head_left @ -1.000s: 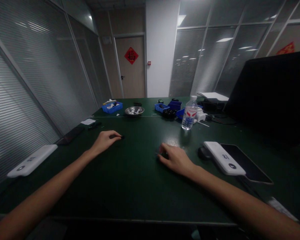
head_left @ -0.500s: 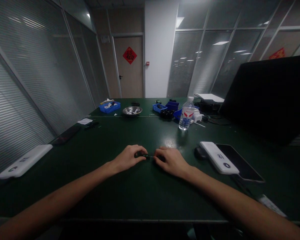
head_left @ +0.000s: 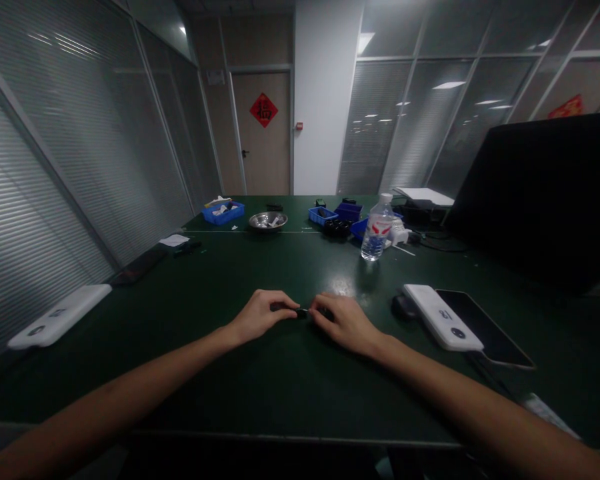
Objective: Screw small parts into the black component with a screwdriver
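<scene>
Over the dark green table [head_left: 220,380], my left hand [head_left: 263,316] pinches a small dark piece [head_left: 301,313] between thumb and fingertips. Its exact kind is too small to make out. Facing it closely, my right hand [head_left: 343,321] is closed in a pinch, fingertips almost meeting those of the left. A thin pale, shiny bit shows between the two sets of fingertips. Whatever my right fingers hold is mostly hidden behind them.
Right of my hands lie a black mouse-like object [head_left: 403,307], a white power bank [head_left: 443,317] and a dark tablet [head_left: 490,330]. Farther back stand a water bottle [head_left: 377,230], a metal bowl [head_left: 269,223] and blue bins [head_left: 223,215]. A black monitor [head_left: 540,200] fills the right side.
My left fingertips have come slightly closer to my right hand, and less of the dark piece shows. The whole view has shifted a little; the right hand keeps its pinch.
</scene>
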